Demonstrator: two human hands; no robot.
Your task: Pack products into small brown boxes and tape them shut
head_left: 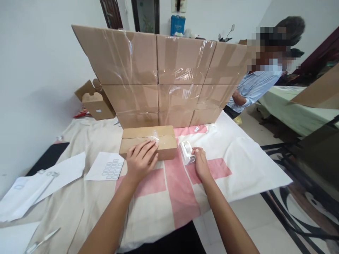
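A small brown cardboard box point(148, 137) lies on the cloth-covered table point(238, 165), its top seam covered with clear tape. My left hand point(141, 160) lies flat on the box's near side, fingers spread, pressing the tape end. My right hand point(200, 163) grips a white tape dispenser point(186, 151) standing on the cloth just right of the box.
A wall of several taped cardboard boxes point(169, 77) stands behind. A sheet of labels point(107, 166) and white papers point(39, 183) lie at left, with an open box point(95, 100) at back left. A person in a light blue shirt point(254, 86) stands at right.
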